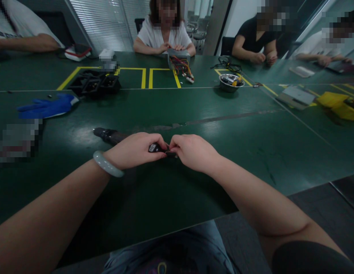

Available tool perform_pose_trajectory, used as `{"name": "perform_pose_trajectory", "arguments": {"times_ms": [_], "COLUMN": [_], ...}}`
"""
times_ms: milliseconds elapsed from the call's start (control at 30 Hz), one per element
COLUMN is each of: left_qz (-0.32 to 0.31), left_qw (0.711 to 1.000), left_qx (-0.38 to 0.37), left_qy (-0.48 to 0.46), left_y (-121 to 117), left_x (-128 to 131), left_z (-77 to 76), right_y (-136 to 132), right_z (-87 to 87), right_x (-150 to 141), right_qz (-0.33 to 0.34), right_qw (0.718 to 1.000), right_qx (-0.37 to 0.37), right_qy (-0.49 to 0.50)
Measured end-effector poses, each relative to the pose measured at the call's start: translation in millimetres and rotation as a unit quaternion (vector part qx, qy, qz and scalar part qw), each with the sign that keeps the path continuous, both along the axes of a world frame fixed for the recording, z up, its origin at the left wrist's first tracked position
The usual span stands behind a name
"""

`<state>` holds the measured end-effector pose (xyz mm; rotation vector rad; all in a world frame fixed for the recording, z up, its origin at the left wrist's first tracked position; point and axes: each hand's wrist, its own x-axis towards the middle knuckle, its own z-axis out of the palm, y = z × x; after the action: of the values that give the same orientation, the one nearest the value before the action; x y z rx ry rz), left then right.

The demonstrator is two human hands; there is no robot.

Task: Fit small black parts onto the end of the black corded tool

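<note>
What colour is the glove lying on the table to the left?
Blue, with a whitish cuff edge; it shows best in the head view.

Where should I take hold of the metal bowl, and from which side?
Grip the near rim of the metal bowl with the right hand once that is free, coming from above on the near side. The rim flares wider than the base, offering an edge to pinch. Keep it level, I'd say: black and yellow items lie inside.
</note>
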<state>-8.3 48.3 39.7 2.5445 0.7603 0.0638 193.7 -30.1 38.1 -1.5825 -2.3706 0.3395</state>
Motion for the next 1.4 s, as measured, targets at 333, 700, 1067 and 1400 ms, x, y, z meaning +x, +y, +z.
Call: {"name": "perform_pose_trajectory", "arguments": {"times_ms": [333,700,1067,1400], "left_qz": [0.010,0.004,-0.019,-0.013], "left_qw": [1.000,1.000,1.000,1.000], "left_qx": [0.003,-0.010,0.008,0.017], "left_qy": [0.002,0.005,0.000,-0.005], "left_y": [1,1,1,1], "left_x": [1,2,2,2], "left_z": [-2.3,-0.1,-0.4,-4.9], "right_y": [-7,-15,-6,-2], "right_z": [4.6,8.7,3.3,-3.4], "right_x": [-11,-23,-10,-5], "right_qz": [0.009,0.002,0.021,0.002], "right_qw": [0.996,0.986,1.000,0.999], "right_qx": [0.036,0.072,0.001,-0.047], "right_qy": [-0.080,-0.152,-0.021,0.006]}}
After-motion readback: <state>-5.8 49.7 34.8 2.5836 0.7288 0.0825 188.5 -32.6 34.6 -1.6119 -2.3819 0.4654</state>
